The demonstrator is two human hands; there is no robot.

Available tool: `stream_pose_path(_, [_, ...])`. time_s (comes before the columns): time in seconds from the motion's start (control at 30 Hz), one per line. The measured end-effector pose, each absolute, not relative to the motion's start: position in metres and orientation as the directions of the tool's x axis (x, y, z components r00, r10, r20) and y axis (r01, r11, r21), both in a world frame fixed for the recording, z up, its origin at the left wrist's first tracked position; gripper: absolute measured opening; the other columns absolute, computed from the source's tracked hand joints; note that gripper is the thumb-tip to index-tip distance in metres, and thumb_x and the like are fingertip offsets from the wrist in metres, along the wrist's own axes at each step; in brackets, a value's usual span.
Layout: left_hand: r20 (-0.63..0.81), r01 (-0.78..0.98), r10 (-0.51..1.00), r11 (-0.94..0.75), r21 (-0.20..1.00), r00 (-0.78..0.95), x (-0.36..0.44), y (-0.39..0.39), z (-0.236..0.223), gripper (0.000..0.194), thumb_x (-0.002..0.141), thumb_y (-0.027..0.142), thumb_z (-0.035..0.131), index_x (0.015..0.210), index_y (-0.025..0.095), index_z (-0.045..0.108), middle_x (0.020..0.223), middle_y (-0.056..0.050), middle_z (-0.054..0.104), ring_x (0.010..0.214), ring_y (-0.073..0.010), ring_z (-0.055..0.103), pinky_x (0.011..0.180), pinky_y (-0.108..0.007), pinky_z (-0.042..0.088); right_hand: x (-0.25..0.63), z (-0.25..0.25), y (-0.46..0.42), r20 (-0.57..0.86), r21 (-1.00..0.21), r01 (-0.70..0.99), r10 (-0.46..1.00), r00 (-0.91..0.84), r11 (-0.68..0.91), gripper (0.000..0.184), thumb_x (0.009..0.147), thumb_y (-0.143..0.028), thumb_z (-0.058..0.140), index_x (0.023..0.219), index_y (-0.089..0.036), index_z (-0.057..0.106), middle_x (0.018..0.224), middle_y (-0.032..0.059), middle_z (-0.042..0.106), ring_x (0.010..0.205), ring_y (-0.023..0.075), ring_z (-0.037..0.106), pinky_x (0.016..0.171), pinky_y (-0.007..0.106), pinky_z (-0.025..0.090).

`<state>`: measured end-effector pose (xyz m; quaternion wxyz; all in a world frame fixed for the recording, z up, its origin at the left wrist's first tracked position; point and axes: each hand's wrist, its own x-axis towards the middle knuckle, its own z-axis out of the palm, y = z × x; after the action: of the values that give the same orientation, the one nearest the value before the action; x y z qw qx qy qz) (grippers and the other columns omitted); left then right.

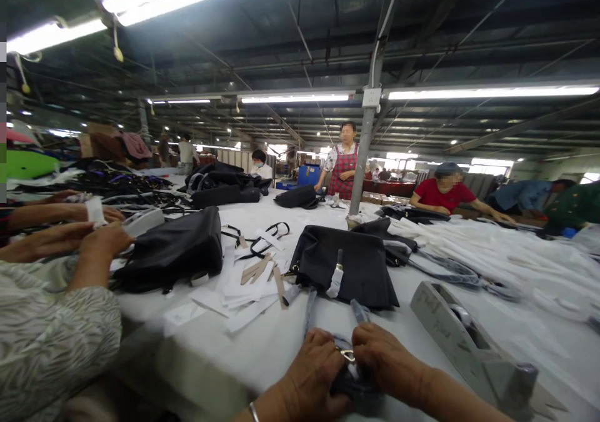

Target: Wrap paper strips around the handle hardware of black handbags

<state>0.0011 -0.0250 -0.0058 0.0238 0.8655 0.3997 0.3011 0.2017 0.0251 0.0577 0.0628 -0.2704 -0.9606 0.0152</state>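
At the near edge of the white table (262, 347), my left hand (312, 372) and my right hand (389, 362) are both closed round a dark bag strap (347, 381) with a small metal buckle (347, 354) between the thumbs. Two paper-wrapped strap ends (359, 312) run from my hands toward a black handbag (349, 266) lying just beyond. The handbag has a white paper wrap on its front tab.
A grey tape dispenser (462, 334) lies right of my hands. White paper slips and brown card strips (253, 281) are scattered left of the handbag. A co-worker's sleeve and hands (70, 253) work on another black bag (173, 250) at left. More people and bags line the far side.
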Motion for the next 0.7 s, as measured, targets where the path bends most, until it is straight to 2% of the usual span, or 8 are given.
stream_pose_path(0.07, [0.471, 0.659, 0.708, -0.689, 0.302, 0.526, -0.001, -0.033, 0.006, 0.037, 0.072, 0.039, 0.071, 0.102, 0.022, 0.059, 0.097, -0.003, 0.063, 0.100, -0.0234, 0.050, 0.099, -0.041, 0.035, 0.209, 0.061, 0.018, 0.054, -0.216, 0.535, 0.557, -0.829, 0.817, 0.016, 0.074, -0.007, 0.057, 0.068, -0.018, 0.067, 0.083, 0.0011, 0.063, 0.075, 0.0134, 0.057, 0.067, 0.025, 0.042])
stream_pose_path(0.13, [0.423, 0.635, 0.700, -0.708, 0.309, 0.575, -0.004, -0.036, 0.016, 0.033, 0.073, 0.035, 0.072, 0.100, 0.022, 0.062, 0.095, -0.003, 0.064, 0.101, -0.0231, 0.051, 0.098, -0.040, 0.035, 0.217, 0.067, 0.012, 0.017, -0.322, 0.530, 0.565, -0.825, 0.784, 0.026, 0.068, 0.000, 0.051, 0.070, -0.019, 0.070, 0.085, 0.0015, 0.065, 0.076, 0.0126, 0.060, 0.069, 0.024, 0.045])
stream_pose_path(0.2, [0.407, 0.615, 0.695, -0.717, 0.329, 0.593, -0.006, -0.035, 0.020, 0.033, 0.073, 0.036, 0.073, 0.102, 0.022, 0.063, 0.096, -0.003, 0.064, 0.107, -0.0246, 0.049, 0.101, -0.040, 0.033, 0.224, 0.074, 0.009, 0.115, -0.308, 0.501, 0.555, -0.824, 0.809, 0.032, 0.067, 0.000, 0.049, 0.078, -0.020, 0.072, 0.094, 0.0030, 0.067, 0.089, 0.0170, 0.062, 0.084, 0.031, 0.046])
stream_pose_path(0.3, [0.396, 0.586, 0.683, -0.731, 0.351, 0.614, -0.008, -0.031, 0.020, 0.033, 0.077, 0.040, 0.071, 0.104, 0.022, 0.065, 0.101, -0.004, 0.065, 0.113, -0.0262, 0.048, 0.105, -0.041, 0.032, 0.228, 0.077, 0.003, 0.274, -0.267, 0.451, 0.515, -0.812, 0.852, 0.036, 0.077, -0.013, 0.057, 0.111, -0.021, 0.067, 0.122, 0.0084, 0.062, 0.116, 0.0242, 0.054, 0.103, 0.042, 0.040])
stream_pose_path(0.4, [0.377, 0.580, 0.672, -0.741, 0.340, 0.637, -0.008, -0.032, 0.021, 0.034, 0.078, 0.041, 0.070, 0.106, 0.022, 0.065, 0.107, -0.005, 0.064, 0.116, -0.0269, 0.047, 0.107, -0.041, 0.031, 0.229, 0.066, -0.003, 0.257, -0.236, 0.440, 0.493, -0.832, 0.866, 0.060, 0.075, -0.032, 0.070, 0.133, -0.023, 0.054, 0.140, 0.0101, 0.050, 0.131, 0.0295, 0.042, 0.108, 0.047, 0.035])
stream_pose_path(0.47, [0.359, 0.598, 0.684, -0.730, 0.331, 0.636, -0.008, -0.034, 0.023, 0.031, 0.077, 0.040, 0.071, 0.100, 0.020, 0.066, 0.104, -0.006, 0.064, 0.115, -0.0275, 0.047, 0.107, -0.041, 0.032, 0.229, 0.050, -0.004, 0.256, -0.209, 0.449, 0.492, -0.832, 0.869, 0.066, 0.073, -0.037, 0.073, 0.135, -0.022, 0.053, 0.141, 0.0109, 0.050, 0.132, 0.0311, 0.042, 0.109, 0.048, 0.034])
stream_pose_path(0.57, [0.348, 0.604, 0.695, -0.719, 0.345, 0.629, -0.007, -0.036, 0.027, 0.029, 0.073, 0.038, 0.074, 0.094, 0.019, 0.066, 0.100, -0.006, 0.063, 0.114, -0.0267, 0.047, 0.108, -0.041, 0.032, 0.231, 0.024, -0.002, 0.336, -0.211, 0.434, 0.482, -0.809, 0.876, 0.058, 0.078, -0.038, 0.070, 0.131, -0.019, 0.056, 0.133, 0.0130, 0.056, 0.124, 0.0283, 0.050, 0.106, 0.046, 0.037])
stream_pose_path(0.7, [0.369, 0.617, 0.714, -0.700, 0.360, 0.595, -0.005, -0.039, 0.032, 0.032, 0.072, 0.037, 0.074, 0.098, 0.020, 0.068, 0.112, -0.006, 0.059, 0.114, -0.0256, 0.045, 0.107, -0.041, 0.032, 0.232, 0.015, -0.002, 0.372, -0.252, 0.465, 0.528, -0.763, 0.849, 0.051, 0.080, -0.037, 0.069, 0.127, -0.020, 0.060, 0.127, 0.0120, 0.061, 0.114, 0.0261, 0.057, 0.100, 0.043, 0.041])
